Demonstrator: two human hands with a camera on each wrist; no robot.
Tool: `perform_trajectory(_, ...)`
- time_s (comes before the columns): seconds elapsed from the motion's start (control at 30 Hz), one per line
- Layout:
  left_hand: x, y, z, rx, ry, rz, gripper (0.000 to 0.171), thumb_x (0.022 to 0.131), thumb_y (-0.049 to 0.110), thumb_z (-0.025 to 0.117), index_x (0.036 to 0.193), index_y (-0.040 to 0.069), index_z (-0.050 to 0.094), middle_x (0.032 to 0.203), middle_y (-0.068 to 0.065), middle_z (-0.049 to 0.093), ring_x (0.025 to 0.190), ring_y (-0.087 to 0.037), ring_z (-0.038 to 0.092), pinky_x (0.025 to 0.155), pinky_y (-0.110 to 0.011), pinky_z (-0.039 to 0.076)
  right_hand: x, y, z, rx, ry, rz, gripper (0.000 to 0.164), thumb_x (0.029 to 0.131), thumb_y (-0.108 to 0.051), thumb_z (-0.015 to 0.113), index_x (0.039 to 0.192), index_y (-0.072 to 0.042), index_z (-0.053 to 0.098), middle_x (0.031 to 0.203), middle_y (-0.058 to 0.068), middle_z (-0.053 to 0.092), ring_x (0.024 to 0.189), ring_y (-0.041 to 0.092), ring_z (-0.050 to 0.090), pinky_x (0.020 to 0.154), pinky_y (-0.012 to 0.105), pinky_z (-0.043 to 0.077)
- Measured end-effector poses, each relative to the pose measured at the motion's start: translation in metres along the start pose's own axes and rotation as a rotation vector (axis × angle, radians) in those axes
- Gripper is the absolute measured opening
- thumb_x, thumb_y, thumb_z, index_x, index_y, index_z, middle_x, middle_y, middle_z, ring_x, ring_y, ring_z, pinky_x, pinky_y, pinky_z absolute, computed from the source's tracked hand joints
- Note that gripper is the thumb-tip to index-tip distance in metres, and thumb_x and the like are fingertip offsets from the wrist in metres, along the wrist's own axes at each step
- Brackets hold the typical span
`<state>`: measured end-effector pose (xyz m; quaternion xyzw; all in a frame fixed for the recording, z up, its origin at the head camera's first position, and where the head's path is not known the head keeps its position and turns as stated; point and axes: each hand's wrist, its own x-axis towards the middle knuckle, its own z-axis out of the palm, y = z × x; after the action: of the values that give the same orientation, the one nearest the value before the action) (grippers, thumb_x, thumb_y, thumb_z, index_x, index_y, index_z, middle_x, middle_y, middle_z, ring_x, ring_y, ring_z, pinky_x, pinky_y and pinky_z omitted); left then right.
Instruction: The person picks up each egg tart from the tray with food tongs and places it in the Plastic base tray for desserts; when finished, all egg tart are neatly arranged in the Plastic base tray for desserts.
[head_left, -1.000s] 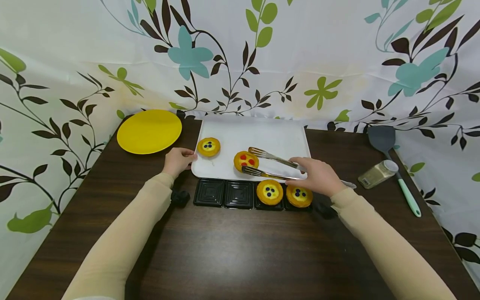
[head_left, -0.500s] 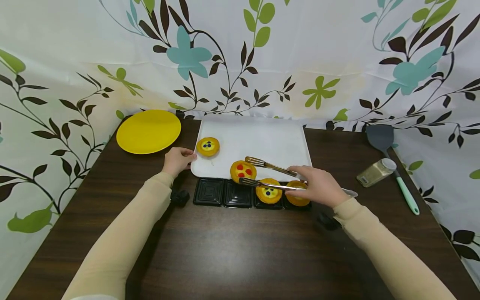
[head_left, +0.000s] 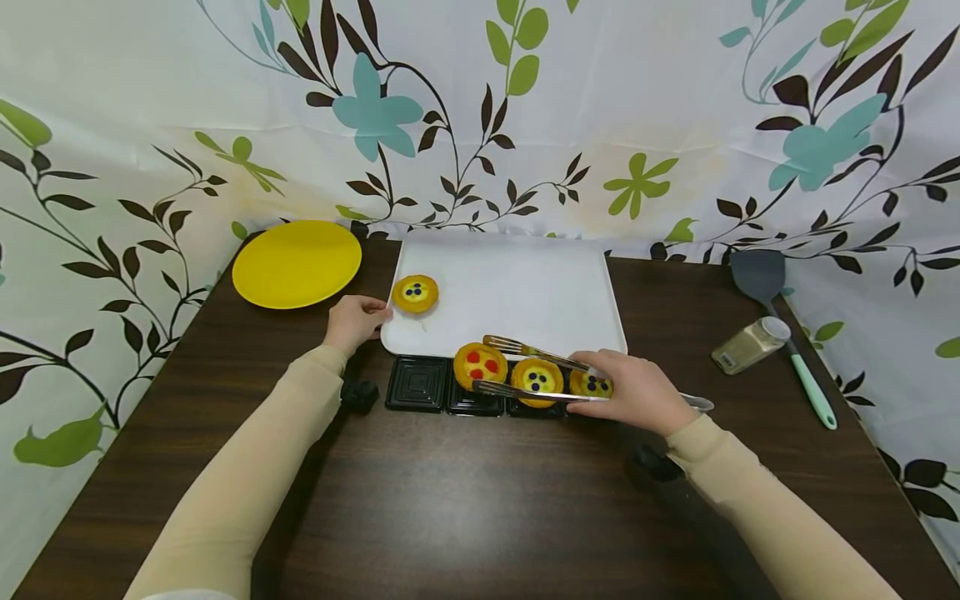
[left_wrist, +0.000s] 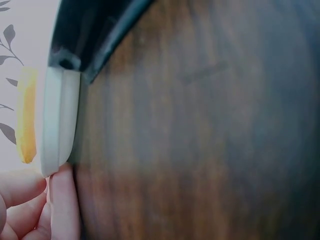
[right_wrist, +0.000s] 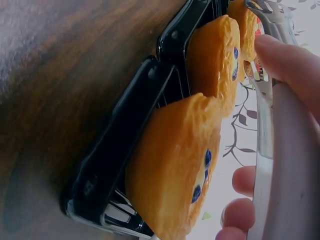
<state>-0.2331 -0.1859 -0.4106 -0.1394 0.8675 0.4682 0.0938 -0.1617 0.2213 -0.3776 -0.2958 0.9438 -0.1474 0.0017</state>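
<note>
Head view: your right hand (head_left: pixel 637 390) grips silver metal tongs (head_left: pixel 540 394) around the round golden red-topped tart (head_left: pixel 480 365) over the 2nd-from-left square black plastic compartment (head_left: pixel 476 407); centre and lower it level, left hand (head_left: pixel 354 321) pinching the white rectangular tray (head_left: pixel 517 287).

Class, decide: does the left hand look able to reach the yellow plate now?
Probably yes: the left hand is near the yellow plate with nothing visible between, but would first have to release the white tray.
</note>
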Motion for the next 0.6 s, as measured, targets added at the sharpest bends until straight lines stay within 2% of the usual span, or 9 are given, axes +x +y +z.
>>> perform_trajectory(0.23,-0.0007,-0.0004,-0.0002,-0.001,0.000,0.008,0.036,0.096,0.019,0.058,0.123,-0.005,0.058,0.114,-0.023,0.060,0.101,-0.031,0.062,0.084,-0.036,0.056,-0.0023,-0.0031,0.0016,-0.013,-0.017,0.004,0.068,0.071,-0.055,0.077,0.124,-0.016,0.060,0.101,0.002,0.066,0.075,0.012,0.058,0.063,0.033,0.054)
perform_trajectory(0.6,-0.0003,0.0000,0.0005,0.004,0.001,-0.001,0.036,0.096,0.020,0.058,0.123,-0.004,0.058,0.115,-0.022,0.060,0.100,-0.030,0.062,0.084,-0.036,0.056,-0.0050,-0.0061,0.0021,-0.018,-0.031,-0.005,0.067,0.070,-0.053,0.078,0.123,-0.015,0.060,0.102,0.003,0.067,0.076,0.012,0.059,0.065,0.034,0.056)
